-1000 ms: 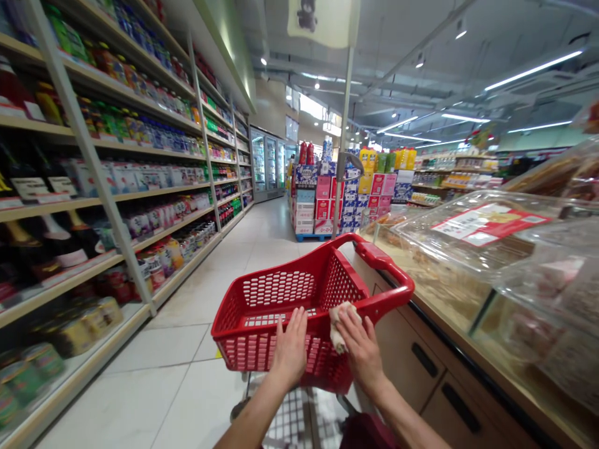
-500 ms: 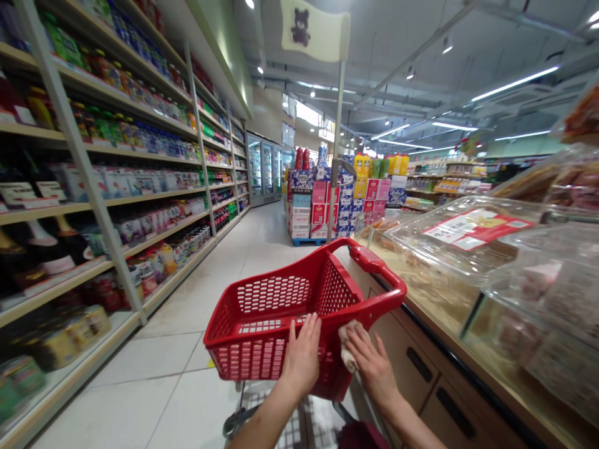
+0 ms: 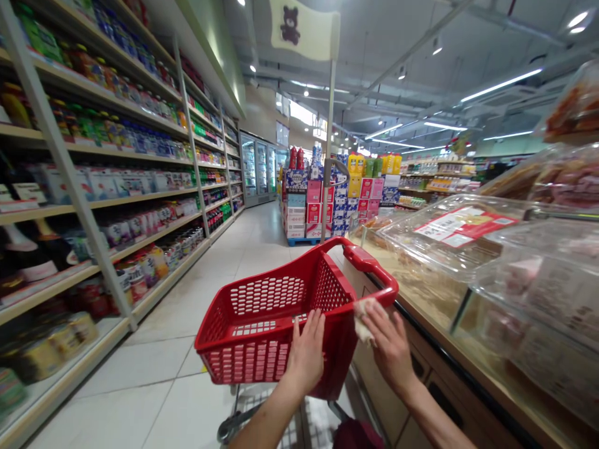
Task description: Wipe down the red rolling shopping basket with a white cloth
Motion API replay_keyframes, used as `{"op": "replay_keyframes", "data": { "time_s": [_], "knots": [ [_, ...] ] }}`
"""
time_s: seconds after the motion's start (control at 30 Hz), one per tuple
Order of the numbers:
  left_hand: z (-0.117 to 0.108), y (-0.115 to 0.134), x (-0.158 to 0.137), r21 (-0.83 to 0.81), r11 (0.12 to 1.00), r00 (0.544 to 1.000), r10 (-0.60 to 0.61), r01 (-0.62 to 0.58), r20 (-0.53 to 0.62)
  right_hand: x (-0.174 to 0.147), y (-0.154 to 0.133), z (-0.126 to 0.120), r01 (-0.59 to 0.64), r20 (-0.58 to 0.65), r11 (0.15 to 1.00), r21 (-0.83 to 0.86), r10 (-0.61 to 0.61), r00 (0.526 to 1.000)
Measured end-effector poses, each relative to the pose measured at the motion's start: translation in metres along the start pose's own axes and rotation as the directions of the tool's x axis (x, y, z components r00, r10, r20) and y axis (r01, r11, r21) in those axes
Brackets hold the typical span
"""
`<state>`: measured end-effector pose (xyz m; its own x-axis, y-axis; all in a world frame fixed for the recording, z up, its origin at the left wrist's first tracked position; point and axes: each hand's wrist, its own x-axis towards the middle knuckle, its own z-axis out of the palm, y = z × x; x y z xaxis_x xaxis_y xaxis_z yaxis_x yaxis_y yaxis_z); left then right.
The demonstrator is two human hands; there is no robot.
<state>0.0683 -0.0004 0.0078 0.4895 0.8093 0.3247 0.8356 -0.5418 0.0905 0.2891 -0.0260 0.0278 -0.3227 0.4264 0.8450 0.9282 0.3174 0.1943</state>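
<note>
A red plastic shopping cart (image 3: 276, 358) with perforated basket walls stands in front of me, its handle pointing right. My left hand (image 3: 306, 352) rests on the near side rim of the basket, fingers stretched out and holding nothing. In my right hand (image 3: 386, 340) is a crumpled whitish cloth (image 3: 364, 324), pressed against the cart just below the near end of the handle (image 3: 374, 274). Part of the cloth is hidden under the fingers.
Long shelves (image 3: 116, 249) of drinks and cans line the left. At right, close to the cart, runs a display counter (image 3: 449, 374) with clear plastic boxes (image 3: 435, 237) of food. Stacked cartons (image 3: 309, 212) stand ahead beside a pole with a bear flag (image 3: 304, 28). Floor tiles (image 3: 140, 368) stretch along the aisle.
My right hand has slid the cloth up and right along the cart's side toward the handle. My left hand stays on the rim. The view has shifted slightly.
</note>
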Motion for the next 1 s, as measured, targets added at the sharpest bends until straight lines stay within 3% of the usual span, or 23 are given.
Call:
{"op": "replay_keyframes", "data": {
  "time_s": [0.13, 0.2, 0.33, 0.53, 0.73, 0.9, 0.93, 1.0],
  "knots": [
    [0.006, 0.001, -0.001, 0.003, 0.999, 0.999, -0.039, 0.039, -0.032, 0.035, 0.02, -0.004, -0.259, -0.071, 0.959, -0.113, 0.252, 0.965],
    [0.01, 0.001, -0.001, 0.018, 0.999, 0.998, -0.045, 0.046, -0.048, 0.039, 0.011, 0.004, -0.24, -0.016, 0.966, -0.1, 0.239, 0.971],
    [0.015, -0.001, -0.004, 0.06, 0.997, 0.996, -0.053, 0.057, -0.073, 0.033, -0.008, 0.015, -0.08, 0.073, 0.997, -0.021, 0.081, 0.994],
    [0.024, -0.006, -0.011, 0.064, 0.99, 0.981, -0.112, 0.123, -0.159, 0.039, 0.011, 0.006, -0.317, 0.055, 0.929, -0.191, 0.332, 0.942],
    [0.025, -0.007, -0.013, 0.064, 0.99, 0.98, -0.118, 0.129, -0.16, 0.04, -0.019, 0.02, -0.081, 0.095, 0.997, 0.019, 0.079, 0.992],
    [0.025, -0.007, -0.014, 0.057, 0.99, 0.979, -0.118, 0.128, -0.164, 0.045, -0.003, 0.011, -0.328, 0.061, 0.943, -0.061, 0.331, 0.942],
    [0.026, -0.007, -0.014, 0.054, 0.99, 0.978, -0.121, 0.132, -0.167, 0.044, -0.005, 0.012, -0.343, 0.046, 0.937, -0.064, 0.346, 0.937],
    [0.028, -0.007, -0.014, 0.052, 0.99, 0.977, -0.124, 0.135, -0.175, 0.039, -0.015, 0.015, -0.247, 0.05, 0.969, -0.027, 0.248, 0.967]
  ]
}}
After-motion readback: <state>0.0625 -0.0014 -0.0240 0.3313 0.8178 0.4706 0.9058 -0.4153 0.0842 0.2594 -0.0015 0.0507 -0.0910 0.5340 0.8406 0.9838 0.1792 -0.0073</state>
